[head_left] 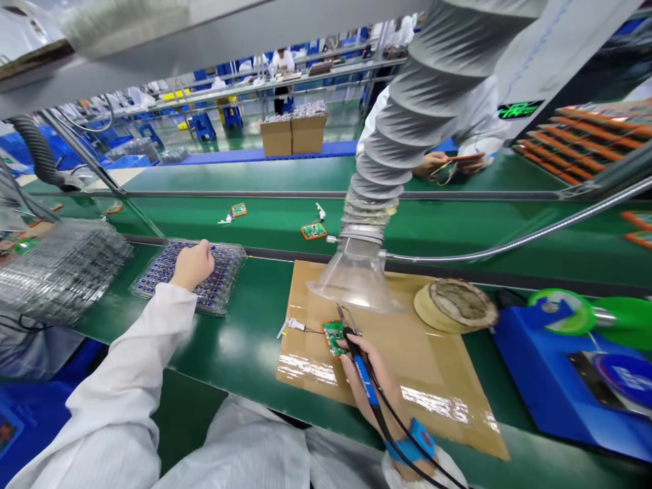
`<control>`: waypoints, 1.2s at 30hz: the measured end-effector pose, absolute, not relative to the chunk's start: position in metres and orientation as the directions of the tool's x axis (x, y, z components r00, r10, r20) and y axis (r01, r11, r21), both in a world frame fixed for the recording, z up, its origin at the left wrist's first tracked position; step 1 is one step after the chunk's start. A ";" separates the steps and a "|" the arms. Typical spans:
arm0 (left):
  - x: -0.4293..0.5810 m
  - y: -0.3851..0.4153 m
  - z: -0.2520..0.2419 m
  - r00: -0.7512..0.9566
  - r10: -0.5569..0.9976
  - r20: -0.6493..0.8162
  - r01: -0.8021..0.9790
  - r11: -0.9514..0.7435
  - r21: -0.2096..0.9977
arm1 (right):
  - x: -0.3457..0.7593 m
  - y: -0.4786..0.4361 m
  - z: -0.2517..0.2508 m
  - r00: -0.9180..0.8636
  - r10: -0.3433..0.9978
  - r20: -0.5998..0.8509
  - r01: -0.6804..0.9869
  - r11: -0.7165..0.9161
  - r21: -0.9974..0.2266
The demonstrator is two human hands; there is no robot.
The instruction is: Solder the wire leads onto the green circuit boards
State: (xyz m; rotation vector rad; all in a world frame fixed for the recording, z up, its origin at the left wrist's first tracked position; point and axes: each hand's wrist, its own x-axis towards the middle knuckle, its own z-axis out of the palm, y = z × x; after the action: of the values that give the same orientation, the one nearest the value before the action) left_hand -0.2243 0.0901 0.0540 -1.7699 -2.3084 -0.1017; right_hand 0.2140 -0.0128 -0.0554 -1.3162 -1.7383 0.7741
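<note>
My left hand (pixel 193 266) is over a clear plastic tray (pixel 234 257) filled with rows of small dark-blue parts. Its fingers are curled down and pinched together, and their tips are hidden. My right hand (pixel 375 384) grips a blue-and-black soldering iron (pixel 365 379), its tip pointing away from me. The thumb and fingers of that hand also lie at the edge of a green circuit board (pixel 333 338) with an orange border. A white connector (pixel 296 324) trails from the board on thin wires. Both lie on a brown sheet (pixel 438 380).
A clear fume hood (pixel 354 278) on a grey hose hangs over the sheet. To the right are a round yellowish tin (pixel 453 305) and a blue solder-reel stand (pixel 540 380). Stacked clear trays (pixel 61 272) stand left. Boards (pixel 313 231) lie on the green belt; a co-worker's hands (pixel 448 165) are beyond.
</note>
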 end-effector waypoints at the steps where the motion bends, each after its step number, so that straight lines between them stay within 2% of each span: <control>1: -0.211 0.083 0.053 -0.226 0.937 0.265 0.972 0.233 0.005 | 0.214 -0.012 -0.056 -0.133 0.963 0.236 0.468 0.271 -0.841; 3: -0.178 0.068 0.047 -0.205 0.918 0.340 0.957 0.114 0.268 | 0.214 -0.013 -0.057 -0.119 0.960 0.254 0.443 0.280 -0.851; 5: -0.138 0.054 0.034 -0.228 0.896 0.381 0.812 -0.040 0.582 | 0.213 -0.015 -0.055 -0.087 0.956 0.280 0.395 0.291 -0.872; 7: -0.097 0.040 0.017 -0.287 0.893 0.347 0.518 -0.160 0.840 | 0.212 -0.018 -0.051 -0.047 0.956 0.291 0.332 0.289 -0.898; 9: -0.059 0.030 0.002 -0.328 0.916 0.232 0.182 -0.180 0.967 | 0.210 -0.019 -0.047 -0.012 0.960 0.278 0.261 0.272 -0.926; 11: -0.031 0.022 -0.008 -0.300 0.950 0.082 -0.049 -0.101 0.994 | 0.208 -0.020 -0.042 0.011 0.968 0.251 0.189 0.245 -0.951; 12: -0.020 0.019 -0.010 -0.249 0.969 0.011 -0.103 -0.037 0.994 | 0.206 -0.020 -0.039 0.020 0.972 0.235 0.156 0.229 -0.961; 16: 0.005 0.010 -0.002 0.107 0.970 -0.219 -0.044 0.224 0.974 | 0.196 -0.018 -0.028 0.035 0.982 0.187 0.054 0.185 -0.981; 19: 0.016 0.006 0.006 0.228 0.930 -0.288 -0.004 0.297 0.955 | 0.188 -0.016 -0.022 0.056 0.978 0.200 -0.017 0.201 -0.979; 26: 0.027 0.002 0.007 0.261 0.932 -0.249 0.106 0.229 0.968 | 0.186 -0.014 -0.022 0.103 0.977 0.185 -0.103 0.195 -0.975; 31: 0.028 0.001 0.006 0.209 0.961 -0.182 0.238 0.130 0.962 | 0.188 -0.012 -0.025 0.112 0.984 0.135 -0.103 0.147 -0.984; 33: 0.026 0.002 0.006 0.202 0.970 -0.132 0.323 0.061 0.944 | 0.188 -0.012 -0.026 0.105 0.987 0.119 -0.063 0.126 -0.990; 36: 0.018 0.009 0.004 0.263 0.964 0.042 0.475 -0.168 0.864 | 0.192 -0.015 -0.029 0.107 0.980 0.165 0.048 0.161 -0.986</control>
State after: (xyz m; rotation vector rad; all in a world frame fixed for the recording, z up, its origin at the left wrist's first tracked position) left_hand 0.0181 0.0091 0.0038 -2.9623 -2.2055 -1.3507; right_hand 0.1924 -0.0148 -0.0286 -1.1663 -1.2288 0.9888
